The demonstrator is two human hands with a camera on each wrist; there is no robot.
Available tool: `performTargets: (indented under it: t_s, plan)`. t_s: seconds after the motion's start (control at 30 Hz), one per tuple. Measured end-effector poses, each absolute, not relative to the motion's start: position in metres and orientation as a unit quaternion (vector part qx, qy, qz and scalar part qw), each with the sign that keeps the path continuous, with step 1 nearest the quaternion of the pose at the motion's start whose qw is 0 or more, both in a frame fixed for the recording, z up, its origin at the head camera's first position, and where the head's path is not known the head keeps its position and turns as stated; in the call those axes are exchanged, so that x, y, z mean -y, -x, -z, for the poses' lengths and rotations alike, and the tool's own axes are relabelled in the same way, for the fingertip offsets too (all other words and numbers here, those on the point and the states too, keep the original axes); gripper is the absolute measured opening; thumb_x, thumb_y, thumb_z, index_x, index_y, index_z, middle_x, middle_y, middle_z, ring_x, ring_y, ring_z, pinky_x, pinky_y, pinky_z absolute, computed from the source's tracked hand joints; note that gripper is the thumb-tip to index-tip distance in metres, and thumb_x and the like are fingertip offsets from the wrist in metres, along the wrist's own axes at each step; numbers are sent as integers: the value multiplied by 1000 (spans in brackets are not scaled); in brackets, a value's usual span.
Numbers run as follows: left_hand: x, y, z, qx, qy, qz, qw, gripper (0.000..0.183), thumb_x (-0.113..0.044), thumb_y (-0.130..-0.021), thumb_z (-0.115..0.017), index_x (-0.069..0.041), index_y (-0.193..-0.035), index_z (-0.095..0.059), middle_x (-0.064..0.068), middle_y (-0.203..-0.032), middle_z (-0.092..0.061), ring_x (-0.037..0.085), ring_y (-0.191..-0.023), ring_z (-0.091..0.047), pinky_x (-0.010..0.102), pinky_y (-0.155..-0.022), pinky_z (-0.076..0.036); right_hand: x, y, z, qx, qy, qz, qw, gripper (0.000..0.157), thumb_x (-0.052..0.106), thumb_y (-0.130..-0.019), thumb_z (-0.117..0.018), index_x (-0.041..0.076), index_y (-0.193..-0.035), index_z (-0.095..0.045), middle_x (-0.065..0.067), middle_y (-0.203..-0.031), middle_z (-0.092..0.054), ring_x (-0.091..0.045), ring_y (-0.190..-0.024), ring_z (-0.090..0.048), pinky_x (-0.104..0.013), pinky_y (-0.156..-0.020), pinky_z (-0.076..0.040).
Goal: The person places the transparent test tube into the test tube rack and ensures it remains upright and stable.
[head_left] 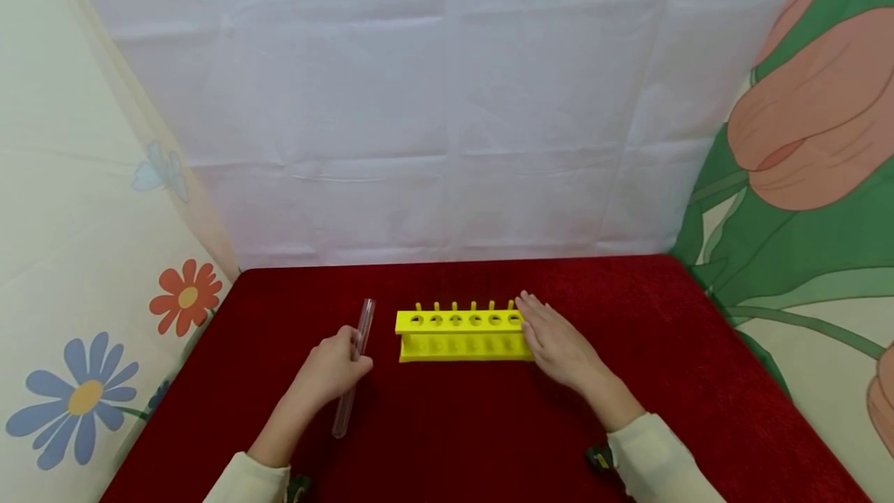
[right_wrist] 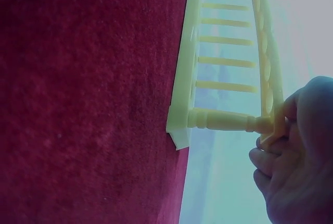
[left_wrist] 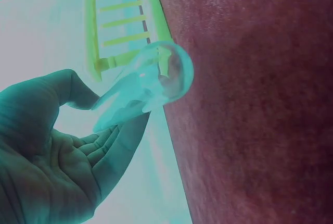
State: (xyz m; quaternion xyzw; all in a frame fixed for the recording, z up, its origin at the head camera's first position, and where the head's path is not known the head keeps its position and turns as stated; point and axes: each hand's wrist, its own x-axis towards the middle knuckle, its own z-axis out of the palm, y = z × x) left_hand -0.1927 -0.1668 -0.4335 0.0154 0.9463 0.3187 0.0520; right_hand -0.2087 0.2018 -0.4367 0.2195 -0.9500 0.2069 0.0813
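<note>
A clear test tube [head_left: 344, 410] slants in my left hand [head_left: 331, 367], pinched between thumb and fingers. Its rounded end points toward me in the head view and its upper end leans away. In the left wrist view the rounded end of the tube [left_wrist: 174, 73] fills the space past the fingertips. To its right, apart from it, a yellow test tube rack [head_left: 457, 322] stands upright on the red cloth. My right hand [head_left: 562, 344] holds the rack's right end; in the right wrist view the thumb and fingers lie about the end of its top plate [right_wrist: 273, 99].
The rack has a row of round holes, with several pegs [head_left: 455, 306] along its back. Red cloth [head_left: 447, 441] covers the table. A white creased backdrop [head_left: 447, 99] rises behind, and flower-printed panels [head_left: 803, 254] flank both sides.
</note>
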Motion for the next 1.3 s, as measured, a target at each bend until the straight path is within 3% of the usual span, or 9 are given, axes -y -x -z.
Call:
performTargets:
  t_s: [1.3]
  plan:
    - [153,198,411,-931,-18,-365,10,35,-16,-90,-67,-4,-121,-54,4,-85,-61,16,-67,-57,30,-61,-53,-202,207,437,948,-220,-215,79,46,11,-108,-39,-10,-148,-40,-25,-157,-37,-41,-146,-34,-56,-118,-28]
